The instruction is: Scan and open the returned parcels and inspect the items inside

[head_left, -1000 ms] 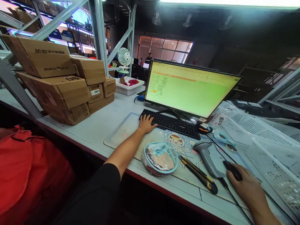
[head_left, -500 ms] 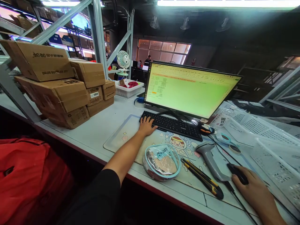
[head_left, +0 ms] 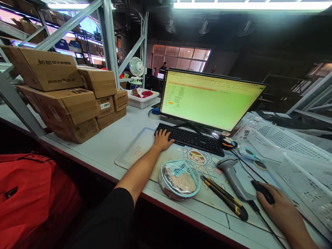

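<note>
- Currently both my hands are on computer gear; screen work looks underway, judging by hand placement.
- My left hand (head_left: 162,140) lies with fingers spread over the left end of the black keyboard (head_left: 198,140), gripping nothing; can't tell if a key is pressed.
- My right hand (head_left: 280,204) is curled loosely around the black mouse (head_left: 263,192); clicking or not, can't tell.
- Keyboard sits in front of the monitor (head_left: 207,103), at the far side of the desk mat (head_left: 141,150); mouse is just right of the barcode scanner (head_left: 234,180).
- Done: rows of text fill the sheet's left part, one orange cell (head_left: 170,103) marked; too small to read.
- Left: much of the sheet looks blank, but how much needs filling, can't say.
- Scanner, yellow-black cutter (head_left: 224,198) and clear pouch (head_left: 180,180) lie near me, none held.
- Cartons (head_left: 77,105) stand stacked at left, well apart from both hands.
</note>
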### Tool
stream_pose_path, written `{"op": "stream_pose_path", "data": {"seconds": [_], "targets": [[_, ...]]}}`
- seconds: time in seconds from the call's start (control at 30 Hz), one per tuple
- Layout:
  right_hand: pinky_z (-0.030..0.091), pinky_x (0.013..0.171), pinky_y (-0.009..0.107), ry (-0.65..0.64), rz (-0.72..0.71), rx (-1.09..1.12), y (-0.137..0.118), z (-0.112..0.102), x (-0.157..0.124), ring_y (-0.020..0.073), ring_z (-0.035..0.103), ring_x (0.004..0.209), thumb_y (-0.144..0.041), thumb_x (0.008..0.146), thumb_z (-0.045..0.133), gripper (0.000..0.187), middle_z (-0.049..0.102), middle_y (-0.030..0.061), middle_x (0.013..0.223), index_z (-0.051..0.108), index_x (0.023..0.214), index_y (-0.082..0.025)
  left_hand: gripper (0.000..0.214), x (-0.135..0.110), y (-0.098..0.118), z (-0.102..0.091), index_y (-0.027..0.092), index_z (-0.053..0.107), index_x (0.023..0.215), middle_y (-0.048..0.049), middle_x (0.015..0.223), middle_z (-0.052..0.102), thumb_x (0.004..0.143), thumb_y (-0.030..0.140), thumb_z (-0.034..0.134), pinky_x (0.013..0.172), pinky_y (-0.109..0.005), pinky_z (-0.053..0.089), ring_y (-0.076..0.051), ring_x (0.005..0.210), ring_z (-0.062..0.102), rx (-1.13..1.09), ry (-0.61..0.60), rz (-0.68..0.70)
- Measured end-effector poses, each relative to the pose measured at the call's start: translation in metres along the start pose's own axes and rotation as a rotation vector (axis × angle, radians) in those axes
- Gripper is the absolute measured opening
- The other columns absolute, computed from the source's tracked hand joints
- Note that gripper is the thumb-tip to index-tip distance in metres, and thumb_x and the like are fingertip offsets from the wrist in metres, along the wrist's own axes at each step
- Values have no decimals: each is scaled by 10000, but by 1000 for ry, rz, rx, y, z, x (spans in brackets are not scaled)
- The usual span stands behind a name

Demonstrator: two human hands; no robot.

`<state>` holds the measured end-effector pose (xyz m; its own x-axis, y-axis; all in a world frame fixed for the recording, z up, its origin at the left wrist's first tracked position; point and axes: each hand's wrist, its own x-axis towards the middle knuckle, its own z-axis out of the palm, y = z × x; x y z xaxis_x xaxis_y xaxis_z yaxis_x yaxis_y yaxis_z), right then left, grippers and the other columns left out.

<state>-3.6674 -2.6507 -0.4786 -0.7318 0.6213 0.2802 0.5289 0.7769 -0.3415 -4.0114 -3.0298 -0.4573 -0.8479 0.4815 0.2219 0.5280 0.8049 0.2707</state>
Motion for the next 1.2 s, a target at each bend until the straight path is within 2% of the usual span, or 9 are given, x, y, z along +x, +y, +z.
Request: {"op": "stream_pose_path", "data": {"seconds": [0.17, 0.47, 0.8, 1.03, 1.2], "targets": [[498, 1107, 526, -5, -3, -17, 0, 0, 0, 408, 630, 1244, -695, 768, 336, 734, 622, 193, 1341, 606, 1232, -194, 694, 0, 0, 0, 231, 453, 1578, -93, 1700, 332, 1012, 623, 369, 1308, -560, 105, -357, 1584, 219, -2, -2, 3], [508, 1083, 556, 81, -92, 33, 8, 6, 2, 411, 656, 1189, -665, 767, 416, 598, 657, 165, 1256, 608, 1143, -242, 694, -1, 0, -1, 239, 447, 1581, -89, 1701, 331, 1011, 626, 359, 1308, -552, 113, -351, 1583, 223, 3, -4, 2], [493, 1108, 517, 33, -40, 15, 3, 3, 2, 400, 653, 1201, -669, 755, 379, 649, 651, 158, 1285, 601, 1181, -232, 685, -2, 1, -3, 236, 447, 1583, -87, 1700, 332, 1017, 612, 363, 1310, -552, 111, -349, 1583, 225, 6, -8, -1], [495, 1098, 539, 52, -54, 8, 0, 2, 0, 412, 649, 1201, -658, 770, 360, 658, 648, 183, 1283, 600, 1186, -209, 677, -2, 1, -2, 249, 448, 1581, -77, 1701, 331, 1016, 614, 368, 1311, -546, 110, -340, 1582, 226, 11, 1, -1], [534, 1033, 542, 36, -17, -29, 2, 4, 1, 418, 668, 1150, -685, 749, 351, 726, 650, 182, 1298, 615, 1210, -190, 675, -2, 1, -3, 235, 450, 1582, -88, 1702, 329, 1018, 600, 382, 1309, -556, 109, -349, 1582, 224, 9, -5, -1]]}}
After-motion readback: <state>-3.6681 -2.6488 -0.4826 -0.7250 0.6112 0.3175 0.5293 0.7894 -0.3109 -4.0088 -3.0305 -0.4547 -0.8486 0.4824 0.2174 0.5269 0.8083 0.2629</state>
